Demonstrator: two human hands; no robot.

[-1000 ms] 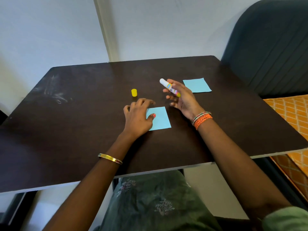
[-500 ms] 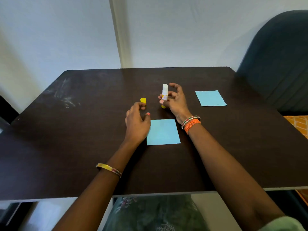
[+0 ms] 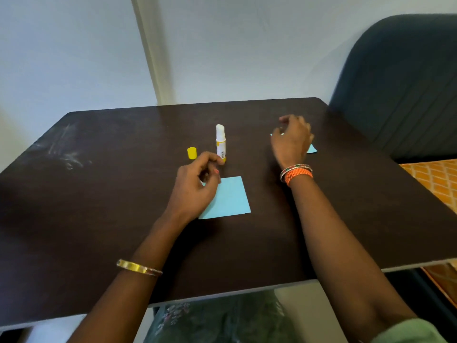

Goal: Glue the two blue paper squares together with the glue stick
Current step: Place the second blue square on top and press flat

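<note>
Glue stick (image 3: pixel 220 142) stands upright and uncapped mid-table, yellow cap (image 3: pixel 192 153) just beside it. My left hand (image 3: pixel 195 184) hovers loosely curled over the near blue square's (image 3: pixel 228 199) corner, holding nothing. My right hand (image 3: pixel 291 141) covers the far blue square (image 3: pixel 312 149) toward the table's (image 3: pixel 99 206) right edge; can't tell if those fingers pinch it.

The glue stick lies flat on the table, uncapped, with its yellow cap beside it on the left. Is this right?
Not quite. In the head view the glue stick stands upright on the table, not flat. The rest holds: it is uncapped, and its yellow cap sits beside it on the left.
</note>
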